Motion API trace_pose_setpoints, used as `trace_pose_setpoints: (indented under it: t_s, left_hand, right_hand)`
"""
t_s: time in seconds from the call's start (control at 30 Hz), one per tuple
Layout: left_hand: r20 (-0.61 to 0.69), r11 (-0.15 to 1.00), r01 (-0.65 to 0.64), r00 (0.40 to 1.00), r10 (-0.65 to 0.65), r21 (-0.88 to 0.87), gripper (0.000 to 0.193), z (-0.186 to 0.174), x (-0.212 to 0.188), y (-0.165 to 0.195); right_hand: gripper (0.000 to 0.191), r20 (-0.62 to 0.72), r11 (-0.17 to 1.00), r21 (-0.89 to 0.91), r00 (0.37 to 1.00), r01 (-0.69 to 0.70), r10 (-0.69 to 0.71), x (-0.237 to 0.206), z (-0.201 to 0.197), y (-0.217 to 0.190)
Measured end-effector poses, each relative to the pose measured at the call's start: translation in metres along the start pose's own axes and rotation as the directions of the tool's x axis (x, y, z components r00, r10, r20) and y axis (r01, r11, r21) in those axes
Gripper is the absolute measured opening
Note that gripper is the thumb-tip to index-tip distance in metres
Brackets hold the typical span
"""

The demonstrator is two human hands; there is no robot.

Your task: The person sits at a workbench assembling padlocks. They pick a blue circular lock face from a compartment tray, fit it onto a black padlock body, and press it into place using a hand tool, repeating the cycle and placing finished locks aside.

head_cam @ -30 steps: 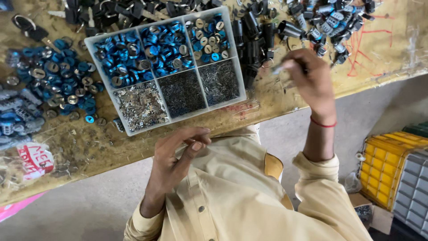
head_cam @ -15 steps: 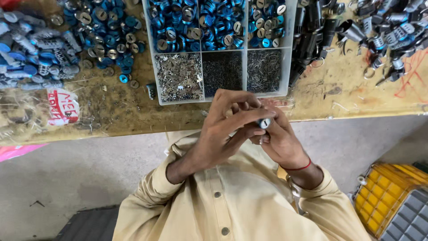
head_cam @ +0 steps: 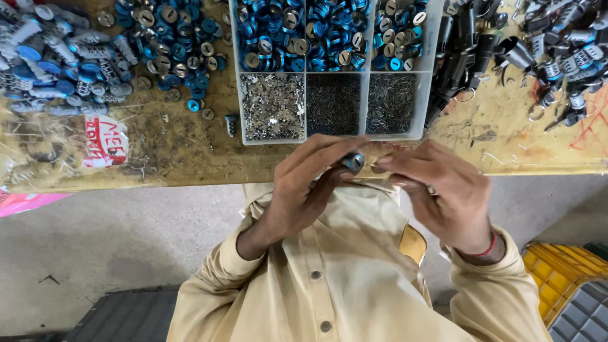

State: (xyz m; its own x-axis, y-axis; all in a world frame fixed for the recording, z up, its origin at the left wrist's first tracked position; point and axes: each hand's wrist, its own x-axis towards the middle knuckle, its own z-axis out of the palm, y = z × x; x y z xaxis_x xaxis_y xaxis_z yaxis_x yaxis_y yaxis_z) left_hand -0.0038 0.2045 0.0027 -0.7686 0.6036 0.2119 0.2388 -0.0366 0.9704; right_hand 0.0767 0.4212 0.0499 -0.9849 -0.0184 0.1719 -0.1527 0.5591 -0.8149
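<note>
While the left hand point(head_cam: 310, 190) pinches a small dark cylinder point(head_cam: 353, 162) between thumb and fingertips, just in front of the near edge of the bench point(head_cam: 506, 145), the right hand point(head_cam: 437, 190) sits close beside it, fingers curled toward the cylinder's face. I cannot tell whether the right fingers grip a tiny part; anything there is too small to see.

My judgement is that the main risk is a drop. The cylinder is held over the person's lap, past the bench edge, so a slip of the pinch would send it down onto the shirt point(head_cam: 354, 278) or the floor rather than back onto the bench. Any small pin offered by the right hand could be lost the same way, since it is fine work done in mid-air. A knock from a wrist could also jolt the tray point(head_cam: 235, 76), which lies near the bench edge, and mix its contents.

Counts: two hands, one held cylinder, one tray. The tray shows six compartments, three at the back with blue rings and caps and three at the front with fine metal bits, each too many to count. Loose blue caps point(head_cam: 171, 31) lie to the left in dozens. Black parts point(head_cam: 468, 44) are heaped to the right, uncountable. One yellow crate point(head_cam: 557, 272) stands on the floor.
</note>
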Motion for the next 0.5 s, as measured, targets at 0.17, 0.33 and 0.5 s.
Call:
trace_pose_setpoints:
  t_s: [0.17, 0.33, 0.5]
  left_hand:
    - [-0.068, 0.997, -0.007, 0.998, 0.012, 0.072, 0.046, -0.002, -0.010, 0.000]
    - [-0.044, 0.995, -0.027, 0.999, 0.032, 0.096, 0.044, -0.010, -0.016, -0.002]
    - [0.077, 0.994, 0.053, 0.996, -0.046, -0.097, 0.035, -0.017, -0.016, -0.002]
  right_hand:
    - [0.036, 0.071, 0.981, -0.163, 0.993, 0.108, -0.098, 0.010, 0.011, -0.012]
    - [0.037, 0.134, 0.972, -0.166, 0.980, 0.168, -0.147, 0.018, 0.014, -0.018]
    - [0.049, 0.211, 0.947, -0.215, 0.958, 0.238, -0.193, 0.021, 0.011, -0.019]
